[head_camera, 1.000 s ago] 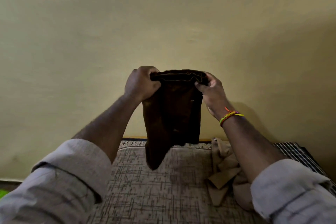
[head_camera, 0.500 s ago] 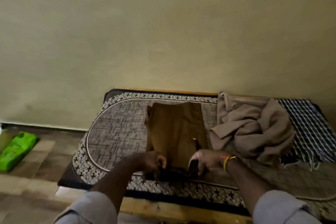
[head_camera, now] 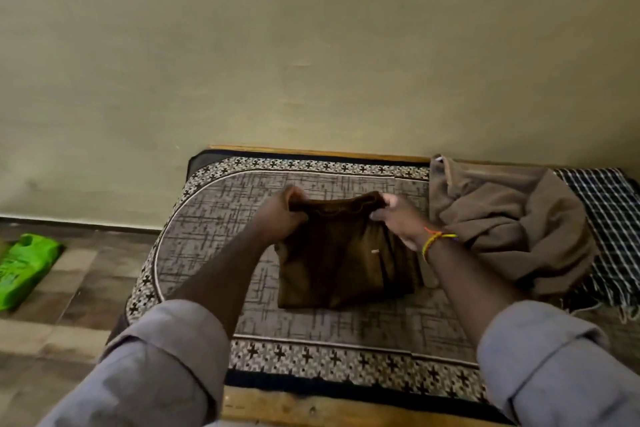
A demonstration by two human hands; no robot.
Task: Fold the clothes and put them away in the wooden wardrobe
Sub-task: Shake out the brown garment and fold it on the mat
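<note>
We've got the brown garment on the patterned bed, left hand and right hand each with a tight grip on its far edge, beige clothes just beside.

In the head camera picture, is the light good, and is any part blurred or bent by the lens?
Head view: the light is dim and yellowish, so the brown garment shows little detail; the left hand is slightly motion-blurred; the right hand is sharper; the wide lens curves the patterned mat and the floor line; no glare.
</note>
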